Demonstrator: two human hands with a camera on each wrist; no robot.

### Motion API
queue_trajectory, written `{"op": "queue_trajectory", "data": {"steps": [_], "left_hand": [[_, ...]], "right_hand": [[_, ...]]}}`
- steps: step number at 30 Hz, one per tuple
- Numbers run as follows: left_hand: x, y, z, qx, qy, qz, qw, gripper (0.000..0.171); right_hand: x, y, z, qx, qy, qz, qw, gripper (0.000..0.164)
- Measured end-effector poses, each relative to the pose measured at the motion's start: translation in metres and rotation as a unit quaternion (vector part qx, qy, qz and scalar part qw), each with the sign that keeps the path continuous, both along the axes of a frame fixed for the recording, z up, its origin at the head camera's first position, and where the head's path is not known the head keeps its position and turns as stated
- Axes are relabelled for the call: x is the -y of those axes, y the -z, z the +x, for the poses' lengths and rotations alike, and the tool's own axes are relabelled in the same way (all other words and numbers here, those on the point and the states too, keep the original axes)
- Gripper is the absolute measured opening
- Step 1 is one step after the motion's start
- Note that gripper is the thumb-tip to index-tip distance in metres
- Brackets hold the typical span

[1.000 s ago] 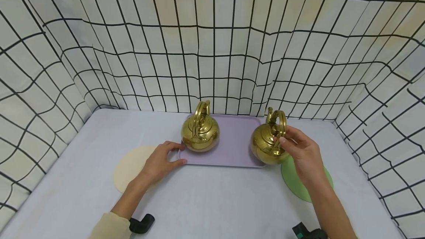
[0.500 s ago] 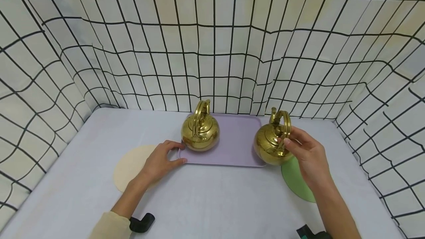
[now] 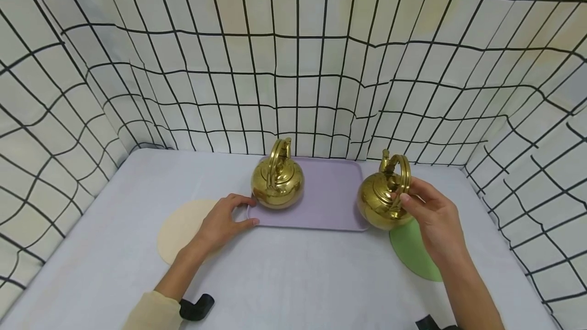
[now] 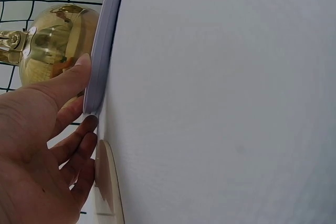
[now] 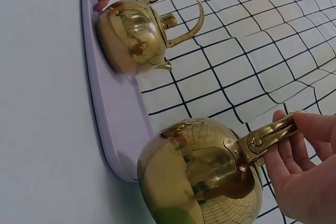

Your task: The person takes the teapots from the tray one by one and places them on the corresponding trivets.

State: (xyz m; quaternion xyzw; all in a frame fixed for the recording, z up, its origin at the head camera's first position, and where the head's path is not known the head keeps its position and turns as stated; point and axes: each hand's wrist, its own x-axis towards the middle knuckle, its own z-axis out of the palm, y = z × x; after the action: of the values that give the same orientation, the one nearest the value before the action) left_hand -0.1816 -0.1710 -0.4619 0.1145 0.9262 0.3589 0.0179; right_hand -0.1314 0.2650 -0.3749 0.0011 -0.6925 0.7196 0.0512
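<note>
My right hand (image 3: 435, 220) grips the upright handle of a shiny brass kettle (image 3: 379, 200). That kettle hangs over the right end of the lilac tray (image 3: 327, 197), overlapping the green disc in the head view; the right wrist view shows its round body (image 5: 199, 177) beyond the tray's end. A second brass kettle (image 3: 277, 185) stands on the tray's left part, spout toward the back. My left hand (image 3: 224, 220) holds the tray's front left corner between thumb and fingers; in the left wrist view its thumb (image 4: 76, 74) lies along the tray's edge (image 4: 102, 51).
A flat green disc (image 3: 415, 251) lies on the white tabletop (image 3: 302, 279) at the right, partly under my right forearm. At the left, a cream disc (image 3: 183, 228) lies partly behind my left wrist. Black grid netting (image 3: 295, 73) surrounds the table's back and sides.
My right hand has carried its kettle rightward, away from the tray's middle and further over the green disc's side. My left hand, the tray and the other kettle have stayed put.
</note>
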Motion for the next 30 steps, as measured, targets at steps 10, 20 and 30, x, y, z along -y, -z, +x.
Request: {"op": "queue_trajectory", "data": {"steps": [10,20,30], "left_hand": [[0.001,0.003,0.001,0.008,-0.005,0.004,0.9999,0.046],[-0.001,0.004,0.002,0.009,-0.012,0.002,0.9999,0.045],[-0.002,0.0,0.004,0.006,-0.015,-0.005,0.9999,0.046]], "right_hand": [[-0.005,0.003,0.006,-0.004,-0.003,-0.013,1.0,0.045],[-0.011,0.004,0.012,-0.003,-0.006,-0.014,1.0,0.046],[-0.014,0.004,0.016,-0.006,-0.002,-0.012,1.0,0.046]]}}
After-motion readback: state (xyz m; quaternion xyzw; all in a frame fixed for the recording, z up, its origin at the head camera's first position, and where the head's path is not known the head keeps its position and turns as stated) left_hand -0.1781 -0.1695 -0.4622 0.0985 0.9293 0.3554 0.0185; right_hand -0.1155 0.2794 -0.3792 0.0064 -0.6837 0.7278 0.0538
